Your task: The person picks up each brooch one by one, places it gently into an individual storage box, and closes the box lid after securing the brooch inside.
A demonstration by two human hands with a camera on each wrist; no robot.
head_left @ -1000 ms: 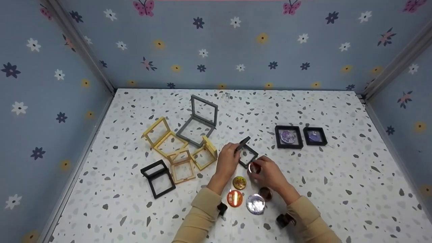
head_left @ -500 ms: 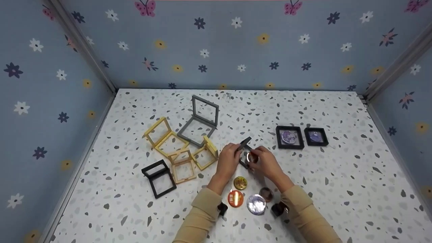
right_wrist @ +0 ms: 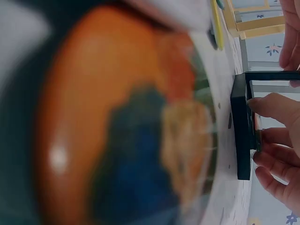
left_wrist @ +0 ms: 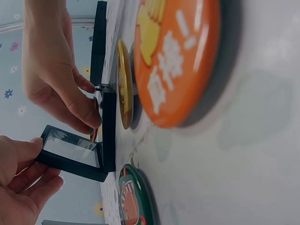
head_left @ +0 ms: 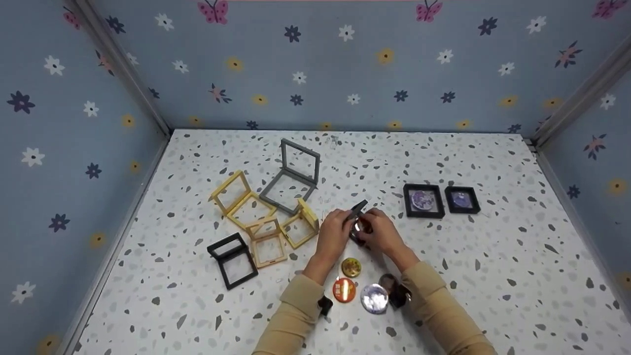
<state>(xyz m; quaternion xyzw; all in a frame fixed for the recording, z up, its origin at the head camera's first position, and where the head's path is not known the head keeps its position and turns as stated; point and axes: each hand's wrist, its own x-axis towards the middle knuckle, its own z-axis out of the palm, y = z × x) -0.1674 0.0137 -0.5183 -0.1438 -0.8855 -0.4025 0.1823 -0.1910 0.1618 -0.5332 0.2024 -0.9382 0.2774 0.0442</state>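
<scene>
My left hand point(head_left: 333, 235) holds the raised lid of a small hinged black display frame point(head_left: 358, 209), its thumb and fingers on the lid's edge in the left wrist view. A round button badge point(head_left: 365, 225) is pinched by my right hand point(head_left: 387, 235), down at the frame's lower half. In the right wrist view the fingertips are at the black frame point(right_wrist: 241, 126), partly hiding the badge. Closer to me lie a yellow badge point(head_left: 351, 267), an orange badge point(head_left: 344, 290), a silvery badge point(head_left: 374, 299) and a dark badge point(head_left: 387, 281), partly hidden by the right wrist camera.
Several hinged frames stand unfolded at left: grey point(head_left: 288, 190), yellow point(head_left: 250, 209), smaller yellow point(head_left: 298, 231), light wood-coloured point(head_left: 268, 250) and black point(head_left: 238, 268). Two closed black frames, one larger point(head_left: 424, 215) and one smaller point(head_left: 463, 211), hold purple badges at right. Flowered walls point(head_left: 325, 59) bound the speckled table point(head_left: 493, 276).
My right hand has moved left and away from me, carrying the badge from beside the small black frame into its lower half. My left hand keeps hold of the lid.
</scene>
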